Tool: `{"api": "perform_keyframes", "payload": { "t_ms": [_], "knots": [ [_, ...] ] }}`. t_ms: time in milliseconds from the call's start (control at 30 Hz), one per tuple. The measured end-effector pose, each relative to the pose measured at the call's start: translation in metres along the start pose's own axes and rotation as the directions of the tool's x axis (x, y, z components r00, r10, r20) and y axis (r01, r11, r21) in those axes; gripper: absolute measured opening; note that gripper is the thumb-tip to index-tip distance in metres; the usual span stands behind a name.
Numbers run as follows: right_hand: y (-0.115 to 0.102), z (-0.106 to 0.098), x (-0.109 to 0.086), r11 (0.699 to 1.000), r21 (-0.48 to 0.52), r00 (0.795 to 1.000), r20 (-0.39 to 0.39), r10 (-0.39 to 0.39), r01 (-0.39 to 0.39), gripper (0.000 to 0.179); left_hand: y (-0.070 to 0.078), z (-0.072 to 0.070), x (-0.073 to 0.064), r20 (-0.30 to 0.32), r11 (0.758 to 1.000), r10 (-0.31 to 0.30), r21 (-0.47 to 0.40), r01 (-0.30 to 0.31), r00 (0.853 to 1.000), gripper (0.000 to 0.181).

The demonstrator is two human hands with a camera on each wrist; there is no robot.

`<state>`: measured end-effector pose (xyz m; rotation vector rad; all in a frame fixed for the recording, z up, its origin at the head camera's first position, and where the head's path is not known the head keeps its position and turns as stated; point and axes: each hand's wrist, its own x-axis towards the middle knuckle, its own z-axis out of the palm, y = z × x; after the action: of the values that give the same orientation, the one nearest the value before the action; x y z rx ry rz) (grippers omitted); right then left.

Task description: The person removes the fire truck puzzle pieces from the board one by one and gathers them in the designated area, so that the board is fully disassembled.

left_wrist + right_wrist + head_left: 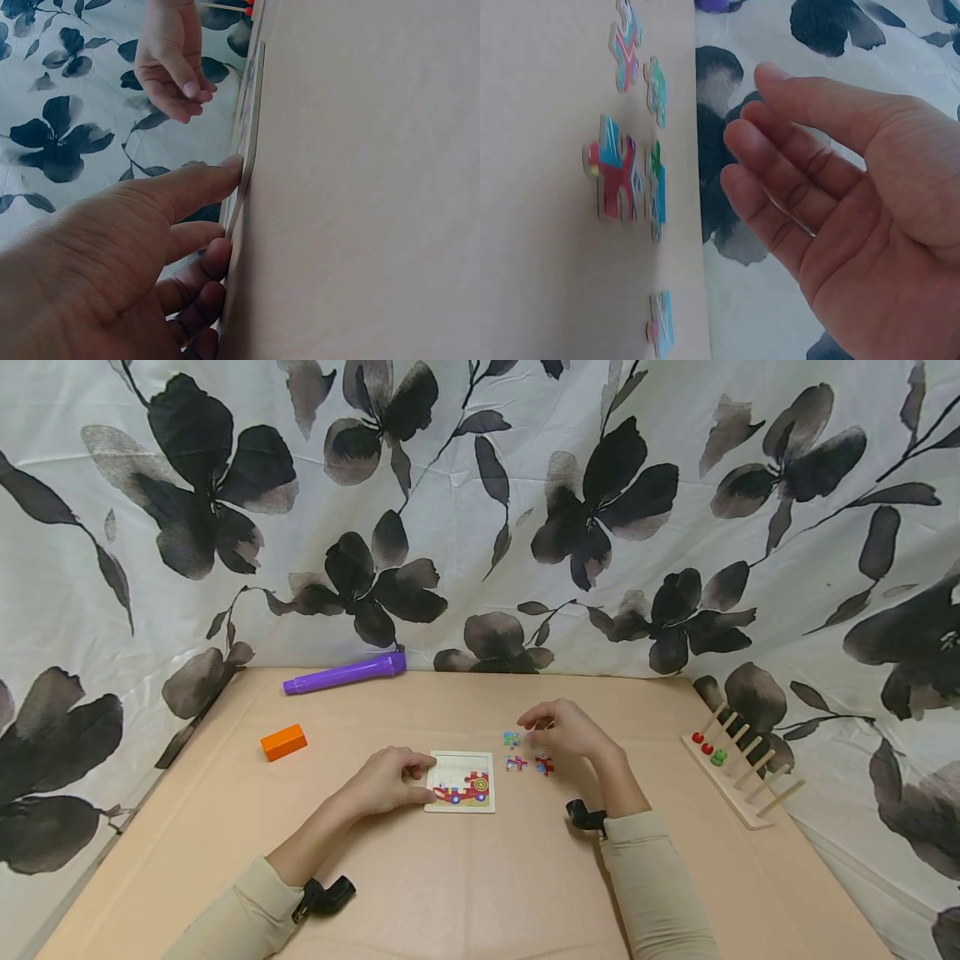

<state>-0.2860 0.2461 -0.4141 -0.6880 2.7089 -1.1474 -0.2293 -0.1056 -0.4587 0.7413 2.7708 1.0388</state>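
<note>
A small square jigsaw board (460, 811) with a pale frame lies on the table, a red and yellow vehicle picture filling its lower part. My left hand (387, 782) holds the board at its left edge; the left wrist view has the thumb and fingertips on the rim. To the right of the board lie several loose jigsaw pieces, among them a blue-green piece (512, 739), a pink and white piece (516, 763) and a red and blue piece (617, 180). Above these pieces hovers my right hand (567, 731), its fingers loosely bent with nothing between them in the right wrist view.
On the left of the table (420, 893) sits an orange block (283, 742). A purple marker-shaped tube (345, 673) lies along the back edge. At the right stands a wooden peg rack (738, 789) with red and green beads. A floral cloth (480, 527) hangs behind.
</note>
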Motion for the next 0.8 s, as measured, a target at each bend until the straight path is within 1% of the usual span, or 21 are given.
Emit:
{"api": "perform_keyframes", "payload": {
  "t_ms": [167,367,500,800],
  "knots": [
    [-0.004,0.007,0.003,0.999,0.029,0.999,0.004,-0.04,0.04,0.027,0.0,0.0,0.0,-0.001,1.0,0.002,0.003,-0.002,1.0,0.056],
    [-0.011,0.015,0.007,0.995,0.069,0.996,0.045,-0.074,0.071,0.029,0.0,0.0,0.0,0.005,1.0,0.004,0.01,-0.004,1.0,0.057],
    [-0.016,0.02,0.008,0.994,0.065,0.994,0.063,-0.088,0.084,0.029,0.0,0.001,0.0,0.008,1.0,0.004,0.01,-0.004,1.0,0.057],
    [-0.021,0.031,0.012,0.996,0.037,0.992,0.098,-0.081,0.078,0.028,0.001,0.0,0.0,0.009,1.0,0.0,0.008,0.0,1.0,0.057]
  ]
}}
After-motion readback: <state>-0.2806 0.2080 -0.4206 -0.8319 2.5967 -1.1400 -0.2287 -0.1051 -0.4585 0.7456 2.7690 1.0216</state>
